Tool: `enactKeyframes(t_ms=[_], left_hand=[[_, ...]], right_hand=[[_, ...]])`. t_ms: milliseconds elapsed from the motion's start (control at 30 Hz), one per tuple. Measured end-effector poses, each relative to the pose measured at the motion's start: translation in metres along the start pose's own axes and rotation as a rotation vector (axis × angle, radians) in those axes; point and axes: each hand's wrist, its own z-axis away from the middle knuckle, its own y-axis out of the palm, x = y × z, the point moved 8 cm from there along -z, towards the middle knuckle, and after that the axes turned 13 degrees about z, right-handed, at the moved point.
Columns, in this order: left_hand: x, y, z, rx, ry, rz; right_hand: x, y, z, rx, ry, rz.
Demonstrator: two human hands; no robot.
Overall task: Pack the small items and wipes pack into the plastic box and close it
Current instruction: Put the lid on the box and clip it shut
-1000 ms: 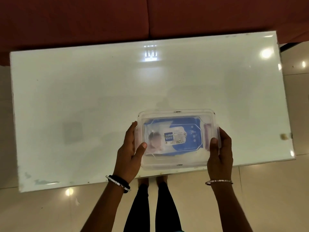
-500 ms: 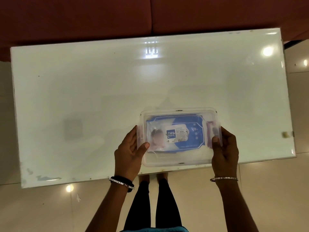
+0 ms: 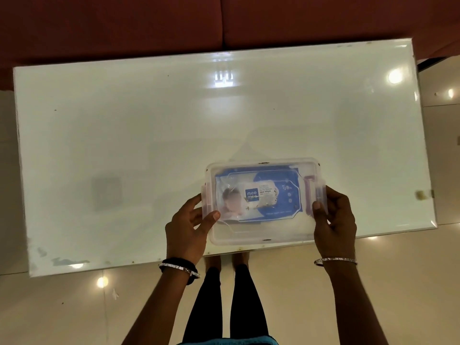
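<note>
A clear plastic box with its lid on lies near the front edge of the white table. Through the lid shows a blue wipes pack and a pink item at the box's right end. My left hand grips the left end, thumb on the lid beside the left latch. My right hand grips the right end, thumb over the right latch.
A red sofa runs along the far side of the table. A small tan scrap sits at the table's right edge. My legs stand on pale glossy floor tiles just below the table's front edge.
The view has shifted slightly. Both hands stay on the box ends; the thumbs have settled a little further onto the lid near the latches.
</note>
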Motion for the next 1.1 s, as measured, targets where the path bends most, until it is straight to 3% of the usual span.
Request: enactKeyframes(t_ms=[133,267,400,500,633,867,1100], left_hand=[[0.006,-0.001,-0.003,-0.021,-0.034,0.054],[0.016,0.002,-0.009,0.027,-0.046,0.070],[0.039,0.019,-0.016,0.276,-0.255,0.464],[0.036,0.030,-0.014,0.405,-0.319,0.549],[0.036,0.024,-0.019,0.259,-0.300,0.546],[-0.001,0.011,0.005,-0.110,0.053,0.010],[-0.017,0.016,0.019,-0.212,0.236,-0.242]], right_hand=[[-0.002,0.003,-0.003,0.037,0.042,-0.051],[-0.013,0.010,-0.004,0.130,0.213,-0.351],[-0.021,0.017,-0.004,0.273,0.296,-0.556],[-0.029,0.019,-0.009,0.385,0.335,-0.628],[-0.035,0.018,-0.019,0.499,0.329,-0.580],[-0.034,0.030,-0.020,0.624,0.312,-0.602],[-0.033,0.032,-0.018,0.628,0.326,-0.583]])
